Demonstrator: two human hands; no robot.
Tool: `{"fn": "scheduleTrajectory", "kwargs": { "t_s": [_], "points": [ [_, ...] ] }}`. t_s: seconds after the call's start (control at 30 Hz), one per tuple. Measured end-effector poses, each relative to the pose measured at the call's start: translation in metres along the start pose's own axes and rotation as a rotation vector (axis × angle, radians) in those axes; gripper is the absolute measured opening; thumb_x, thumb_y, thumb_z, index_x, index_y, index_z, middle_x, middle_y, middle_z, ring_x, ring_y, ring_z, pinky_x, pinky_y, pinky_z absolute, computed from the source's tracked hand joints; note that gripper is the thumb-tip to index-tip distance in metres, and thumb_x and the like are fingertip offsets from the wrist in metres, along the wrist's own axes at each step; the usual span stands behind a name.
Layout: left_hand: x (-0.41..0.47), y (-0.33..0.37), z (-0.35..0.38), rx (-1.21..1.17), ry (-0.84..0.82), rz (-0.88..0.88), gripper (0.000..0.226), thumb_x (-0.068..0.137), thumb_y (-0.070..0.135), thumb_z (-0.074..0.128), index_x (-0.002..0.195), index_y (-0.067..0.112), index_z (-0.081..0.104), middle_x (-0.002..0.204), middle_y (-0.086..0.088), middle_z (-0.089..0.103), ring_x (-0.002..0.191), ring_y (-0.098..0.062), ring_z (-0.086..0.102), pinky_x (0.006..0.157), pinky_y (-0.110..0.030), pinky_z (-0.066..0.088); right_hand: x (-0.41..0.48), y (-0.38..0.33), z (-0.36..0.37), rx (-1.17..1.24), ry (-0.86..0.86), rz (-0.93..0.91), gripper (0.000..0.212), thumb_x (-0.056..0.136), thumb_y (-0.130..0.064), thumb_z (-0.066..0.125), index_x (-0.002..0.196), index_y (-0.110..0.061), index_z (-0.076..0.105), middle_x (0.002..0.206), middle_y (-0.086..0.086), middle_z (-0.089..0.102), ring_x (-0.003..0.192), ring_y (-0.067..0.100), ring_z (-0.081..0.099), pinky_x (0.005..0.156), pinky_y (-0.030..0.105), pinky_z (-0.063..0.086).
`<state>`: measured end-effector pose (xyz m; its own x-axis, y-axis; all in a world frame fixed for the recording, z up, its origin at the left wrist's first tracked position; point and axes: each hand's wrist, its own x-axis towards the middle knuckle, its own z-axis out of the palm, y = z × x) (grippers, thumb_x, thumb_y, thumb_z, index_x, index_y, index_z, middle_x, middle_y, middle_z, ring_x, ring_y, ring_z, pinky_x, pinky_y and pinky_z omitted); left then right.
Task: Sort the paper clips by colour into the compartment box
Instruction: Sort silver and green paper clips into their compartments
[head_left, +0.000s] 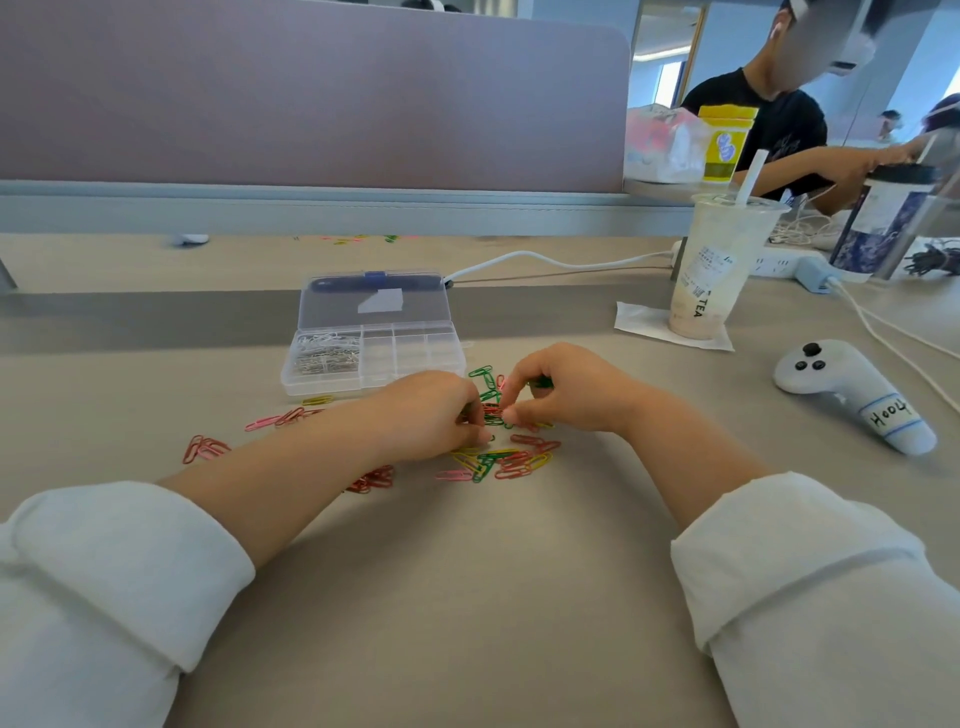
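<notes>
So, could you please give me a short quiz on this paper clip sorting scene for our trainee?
1. True or false: the lid of the compartment box is shut.
2. Which compartments already hold paper clips? A: the left-end ones. B: the right-end ones. C: all of them.
3. What stands on the napkin to the right of the box?

Key: 1 false, it stands open. 2 A. 3 the drink cup with a straw.

Loose white sleeves: the left sleeve (119, 561) and right sleeve (810, 566) are each rolled into a thick cuff mid-forearm; left hand (431, 410) and right hand (566, 387) bare
</notes>
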<state>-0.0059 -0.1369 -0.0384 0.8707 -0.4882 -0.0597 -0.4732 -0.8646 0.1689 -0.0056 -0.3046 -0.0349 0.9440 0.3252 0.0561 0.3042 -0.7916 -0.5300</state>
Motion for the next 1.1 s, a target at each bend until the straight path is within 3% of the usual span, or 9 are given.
{"fn": "scheduleTrajectory", "kwargs": {
  "t_s": [0.3, 0.5, 0.67, 0.87, 0.93, 1.0, 1.1],
  "points": [
    [-0.001, 0.001, 0.0, 0.001, -0.047, 0.007, 0.023, 0.095, 0.033, 0.045, 0.106, 0.013, 0.053, 0.09, 0.001, 0.049, 0.083, -0.015, 0.044, 0.072, -0.025, 0.034, -0.001, -0.002, -0.002, -0.144, -0.031, 0.039, 0.011, 0.079, -0.018, 0.072, 0.089, -0.015, 0.073, 0.058, -0.01, 0.043, 0.052, 0.006, 0.039, 0.049, 0.013, 0.031],
    [-0.002, -0.004, 0.0, -0.243, 0.081, 0.029, 0.013, 0.099, 0.025, 0.03, 0.092, 0.015, 0.034, 0.073, 0.002, 0.048, 0.065, -0.012, 0.044, 0.059, -0.028, 0.036, -0.001, -0.004, -0.002, -0.15, -0.011, 0.029, 0.012, 0.077, -0.017, 0.072, 0.089, -0.019, 0.074, 0.057, -0.012, 0.043, 0.051, 0.007, 0.04, 0.046, 0.009, 0.032],
    [-0.002, -0.005, 0.0, -0.287, 0.106, 0.062, 0.017, 0.099, 0.019, 0.031, 0.109, 0.023, 0.044, 0.073, 0.007, 0.05, 0.065, -0.01, 0.047, 0.059, -0.02, 0.038, 0.0, -0.004, -0.002, -0.183, -0.039, 0.017, 0.009, 0.077, -0.019, 0.073, 0.086, -0.016, 0.073, 0.058, -0.011, 0.044, 0.053, 0.006, 0.04, 0.051, 0.017, 0.032],
    [-0.007, -0.002, -0.004, -0.434, 0.119, 0.064, 0.022, 0.099, 0.015, 0.03, 0.091, 0.014, 0.05, 0.069, 0.001, 0.046, 0.056, -0.011, 0.038, 0.037, -0.007, 0.031, 0.003, -0.004, 0.002, -0.26, -0.058, -0.003, 0.013, 0.083, -0.022, 0.067, 0.091, -0.013, 0.07, 0.065, -0.014, 0.043, 0.062, 0.007, 0.042, 0.053, 0.014, 0.031],
    [-0.009, 0.0, -0.005, -0.429, 0.128, 0.077, 0.027, 0.1, 0.02, 0.031, 0.079, 0.014, 0.048, 0.067, 0.002, 0.045, 0.055, -0.009, 0.038, 0.042, -0.008, 0.033, 0.003, -0.005, 0.003, -0.295, -0.037, -0.021, 0.013, 0.083, -0.023, 0.067, 0.091, -0.013, 0.07, 0.065, -0.014, 0.042, 0.068, 0.01, 0.044, 0.054, 0.017, 0.033],
    [-0.009, 0.002, -0.005, -0.374, 0.125, 0.087, 0.037, 0.099, 0.03, 0.031, 0.067, 0.015, 0.042, 0.064, 0.001, 0.044, 0.057, -0.011, 0.038, 0.054, -0.019, 0.035, 0.004, -0.005, 0.004, -0.348, 0.0, -0.036, 0.015, 0.082, -0.027, 0.067, 0.092, -0.015, 0.07, 0.068, -0.01, 0.047, 0.075, 0.013, 0.046, 0.06, 0.024, 0.034],
    [-0.01, 0.002, -0.007, -0.287, 0.083, 0.083, 0.048, 0.096, 0.042, 0.031, 0.062, 0.011, 0.041, 0.063, -0.006, 0.044, 0.057, -0.016, 0.038, 0.059, -0.028, 0.032, 0.004, -0.006, 0.003, -0.413, 0.052, -0.048, 0.017, 0.082, -0.03, 0.066, 0.093, -0.018, 0.071, 0.084, -0.001, 0.057, 0.08, 0.015, 0.048, 0.069, 0.024, 0.037]
  ]
}}
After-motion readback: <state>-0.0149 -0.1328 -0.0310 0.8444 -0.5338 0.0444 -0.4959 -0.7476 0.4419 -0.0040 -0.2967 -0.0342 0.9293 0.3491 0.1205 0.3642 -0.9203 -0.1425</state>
